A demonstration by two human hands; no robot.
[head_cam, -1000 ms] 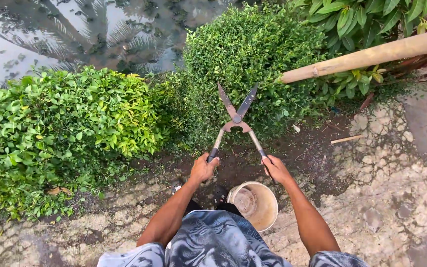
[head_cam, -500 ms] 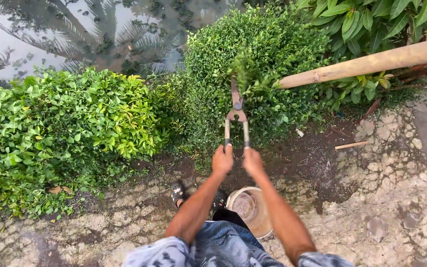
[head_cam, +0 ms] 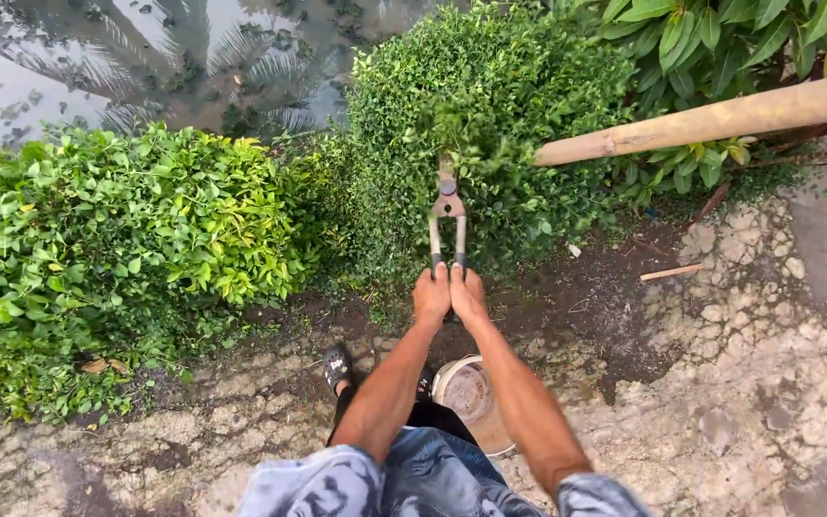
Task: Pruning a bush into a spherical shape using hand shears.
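Head view, looking down. The left hand (head_cam: 431, 295) and the right hand (head_cam: 469, 295) are each wrapped tight round one handle of a pair of hedge shears (head_cam: 448, 218), knuckles touching, so the two handles lie side by side and the blades are shut. The blades point to 12 o'clock from the hands and are buried in the dark, small-leaved hedge bush (head_cam: 476, 115); only the rusty pivot and the handle shanks show clear of the foliage.

The shears look like steel with long shanks: stiff, fairly heavy toward the blade end, and best held where they are held now, at the dark grips at the far ends of the handles, one hand to each. The blade edges are sharp and no place for fingers. The twigs in the bush are thin and springy and would yield rather than resist.

At 9 o'clock from the shears stands a lighter, yellow-green shrub (head_cam: 117, 239). A pale wooden pole (head_cam: 710, 120) lies slantwise at 2 o'clock, beside the bush. A cream bucket (head_cam: 471, 397) sits on the cracked ground (head_cam: 748, 383) at 6 o'clock from the hands, partly hidden by the right forearm, with a dark sandal (head_cam: 336, 366) just beside it. Still water (head_cam: 98, 67) reflecting palm fronds fills the 11 o'clock corner.
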